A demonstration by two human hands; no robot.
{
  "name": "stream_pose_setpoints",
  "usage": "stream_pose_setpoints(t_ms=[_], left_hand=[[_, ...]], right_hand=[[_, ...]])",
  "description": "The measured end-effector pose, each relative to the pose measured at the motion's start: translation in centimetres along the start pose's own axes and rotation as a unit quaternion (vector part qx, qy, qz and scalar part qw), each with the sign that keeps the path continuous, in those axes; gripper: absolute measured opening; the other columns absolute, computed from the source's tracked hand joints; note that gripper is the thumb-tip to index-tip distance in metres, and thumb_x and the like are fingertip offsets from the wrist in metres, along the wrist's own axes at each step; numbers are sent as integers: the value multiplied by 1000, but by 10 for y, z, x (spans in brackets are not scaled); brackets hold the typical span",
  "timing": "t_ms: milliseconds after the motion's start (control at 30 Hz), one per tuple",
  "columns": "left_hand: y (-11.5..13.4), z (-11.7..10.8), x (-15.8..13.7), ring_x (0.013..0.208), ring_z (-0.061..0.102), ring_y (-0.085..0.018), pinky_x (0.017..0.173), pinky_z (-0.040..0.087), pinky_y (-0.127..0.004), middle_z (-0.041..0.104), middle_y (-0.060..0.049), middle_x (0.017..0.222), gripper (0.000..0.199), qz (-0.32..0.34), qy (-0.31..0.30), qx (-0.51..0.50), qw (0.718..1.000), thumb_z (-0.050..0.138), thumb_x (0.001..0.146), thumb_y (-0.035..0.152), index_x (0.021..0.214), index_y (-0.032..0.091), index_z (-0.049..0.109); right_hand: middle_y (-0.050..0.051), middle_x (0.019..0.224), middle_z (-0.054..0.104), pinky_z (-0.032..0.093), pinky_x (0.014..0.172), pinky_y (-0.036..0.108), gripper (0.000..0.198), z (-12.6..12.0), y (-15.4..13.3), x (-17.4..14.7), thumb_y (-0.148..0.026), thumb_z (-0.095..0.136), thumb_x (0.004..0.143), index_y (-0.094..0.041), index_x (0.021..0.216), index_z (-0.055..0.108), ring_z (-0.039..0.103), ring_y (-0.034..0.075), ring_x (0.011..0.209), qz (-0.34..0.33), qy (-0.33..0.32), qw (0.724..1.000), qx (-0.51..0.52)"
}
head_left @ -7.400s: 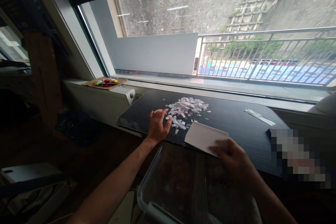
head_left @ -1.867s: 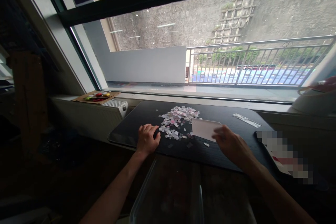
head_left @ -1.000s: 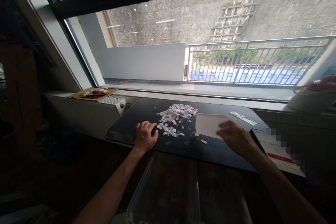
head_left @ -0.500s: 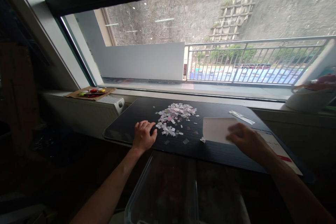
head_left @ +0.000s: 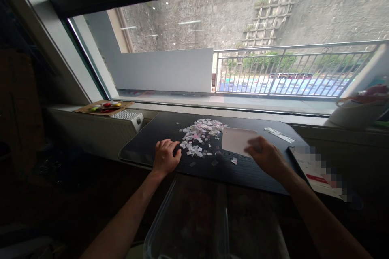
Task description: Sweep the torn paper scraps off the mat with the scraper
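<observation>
My left hand (head_left: pixel 167 155) rests on the dark table, its fingers loosely bent and the thumb apart, with nothing in it. Just to its right lies a loose pile of small white and pinkish paper pieces (head_left: pixel 202 129), some scattered around its edges. My right hand (head_left: pixel 266 156) grips the right end of a thin, pale rectangular card (head_left: pixel 237 139). The fingertips there are blurred. The card's left edge comes close to the pile's right side. A small white scrap (head_left: pixel 234 161) sits in front of the card.
White strips (head_left: pixel 278 134) lie at the table's back right. A flat printed box or booklet with a red band (head_left: pixel 317 178) is at the right edge. Below the table's front edge stands a clear plastic bin (head_left: pixel 226 226). A radiator (head_left: pixel 127 119) is at left, under the window.
My right hand has moved left with the card, bringing it close to the paper pile. The small scrap now lies apart from the card. My left hand has barely moved.
</observation>
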State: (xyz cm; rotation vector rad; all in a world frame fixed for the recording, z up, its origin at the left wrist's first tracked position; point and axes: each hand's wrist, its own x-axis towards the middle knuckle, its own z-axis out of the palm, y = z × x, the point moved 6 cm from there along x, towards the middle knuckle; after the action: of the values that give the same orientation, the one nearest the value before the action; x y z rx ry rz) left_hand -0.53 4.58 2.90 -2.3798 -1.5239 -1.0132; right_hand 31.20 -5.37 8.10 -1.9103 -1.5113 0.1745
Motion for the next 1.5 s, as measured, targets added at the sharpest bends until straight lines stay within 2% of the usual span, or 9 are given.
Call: stream_pose_setpoints(t_ms=[200,433,533,700,867,1033,1133,1333,1500], left_hand=[[0,0,0,109,56,-29,101,35,-49,69,-9,99,28,-2,0,-1,1000,52,82,28,103,19,68],[2,-1,0,111,55,-30,103,34,-51,69,-8,98,26,-8,-3,-7,1000,53,82,26,102,21,68],[1,-1,0,111,55,-30,103,34,-51,69,-8,98,26,-8,1,-11,1000,53,81,26,103,22,67],[1,0,-1,112,54,-30,105,32,-51,69,-8,98,26,-5,0,-13,1000,54,82,27,104,22,67],[1,0,-1,112,54,-30,104,33,-52,69,-9,99,26,-11,-5,-13,1000,54,82,26,103,20,67],[2,0,-1,112,54,-29,104,32,-51,69,-8,98,26,-6,1,-11,1000,54,82,26,103,22,67],[2,0,-1,112,54,-29,104,32,-50,69,-8,98,25,-7,1,-11,1000,54,82,27,103,22,67],[1,0,0,111,55,-29,103,33,-49,70,-8,99,25,-10,-5,-15,1000,54,81,27,101,22,67],[4,-2,0,112,54,-29,104,33,-50,69,-8,98,25,-10,-6,-12,1000,53,82,27,102,21,67]], right_hand=[[5,80,75,50,65,31,14,3,-3,0,-28,59,77,-22,90,62,70,22,73,-25,-17,999,21],[5,85,77,51,69,31,11,20,-28,-4,-24,56,79,-24,89,60,72,22,78,-66,-43,995,65],[5,86,77,51,71,33,13,18,-33,-6,-22,54,78,-24,88,60,72,24,81,-76,-47,995,33],[3,82,77,48,66,32,14,3,-30,-8,-27,54,77,-25,90,60,71,25,78,-54,-17,998,-24],[3,83,77,49,66,31,13,7,-27,-7,-27,53,78,-25,88,60,71,23,77,-65,-45,997,-7],[2,76,76,48,59,30,14,-5,-15,-9,-31,58,75,-26,87,64,70,22,68,-67,-30,996,-46],[2,78,76,49,62,30,14,-6,-16,-10,-30,58,75,-26,87,64,71,22,71,-59,-17,998,-20],[5,83,76,50,69,33,14,11,-23,-9,-29,55,77,-24,88,60,71,24,78,-57,-53,997,17],[4,78,74,50,65,33,17,-2,-6,-11,-35,57,72,-25,85,61,69,24,73,-22,-61,998,4]])
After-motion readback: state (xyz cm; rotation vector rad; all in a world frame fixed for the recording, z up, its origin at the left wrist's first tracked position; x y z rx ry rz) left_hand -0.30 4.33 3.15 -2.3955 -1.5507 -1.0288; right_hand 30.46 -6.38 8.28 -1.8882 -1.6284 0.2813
